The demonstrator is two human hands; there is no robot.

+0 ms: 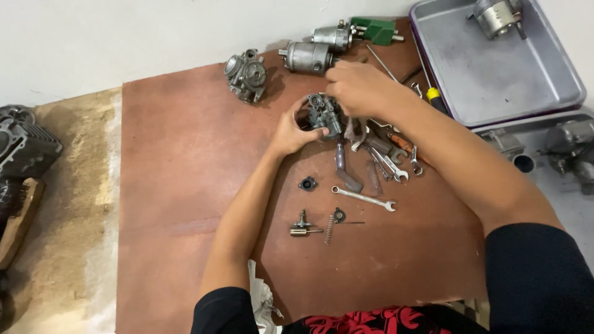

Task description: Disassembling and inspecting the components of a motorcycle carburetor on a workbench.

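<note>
Brown plywood board laid on a dusty concrete floor is the whole workbench, and it's pretty cluttered. Left hand cups a small grey carburetor body from the side, fingers curled around it and holding it just off the board near the middle. Right hand comes in from above with fingers bunched tight on the top of that same carburetor, pinching at something too small to make out.

Just right of the carb sits a messy pile of wrenches with a screwdriver with an orange handle in it. One combination wrench lies alone below that, and near it a small black cap, a spring and a little brass jet piece.

Up at the far edge there's a second carburetor, well apart from the hands, plus two starter motors side by side. A grey metal tray on the right holds another round motor part. An engine cylinder block sits off the board to the left, and a white rag lies by the person's lap.
</note>
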